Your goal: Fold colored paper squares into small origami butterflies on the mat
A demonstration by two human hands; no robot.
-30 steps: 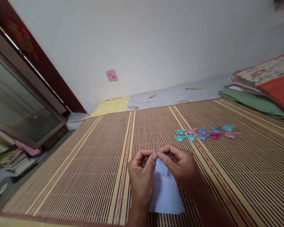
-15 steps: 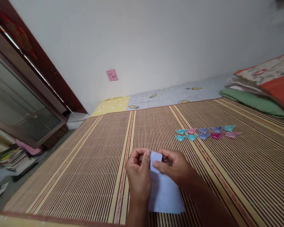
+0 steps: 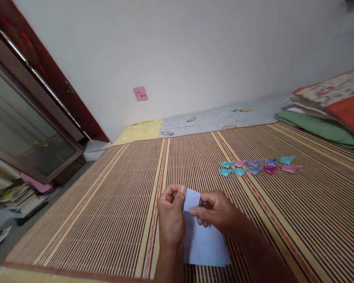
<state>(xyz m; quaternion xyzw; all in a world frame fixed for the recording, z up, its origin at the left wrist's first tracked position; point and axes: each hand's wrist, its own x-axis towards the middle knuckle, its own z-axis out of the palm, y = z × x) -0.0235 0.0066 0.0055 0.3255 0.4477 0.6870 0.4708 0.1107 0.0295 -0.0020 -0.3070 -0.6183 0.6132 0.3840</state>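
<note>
A small folded piece of pale lilac paper point(image 3: 191, 199) is held up between both hands. My left hand point(image 3: 171, 214) pinches its left edge between thumb and curled fingers. On the other side, my right hand point(image 3: 216, 208) grips the lower right part, thumb in front and fingers behind. Beneath the hands lies a larger stack of pale lilac paper sheets point(image 3: 206, 245), its upper end hidden by the hands; a thin turquoise edge shows at the bottom.
Two rows of small folded paper shapes point(image 3: 255, 169) in turquoise, pink and purple lie on the striped bamboo mat point(image 3: 112, 204) to the right. Folded bedding point(image 3: 318, 125) is piled at the far right. A pink note point(image 3: 140, 93) is stuck on the wall. Books point(image 3: 17, 196) lie at the left.
My right thumb has slid down the small folded paper, and more of its face shows. My right fingers have dropped slightly. The left hand keeps its pinch.
</note>
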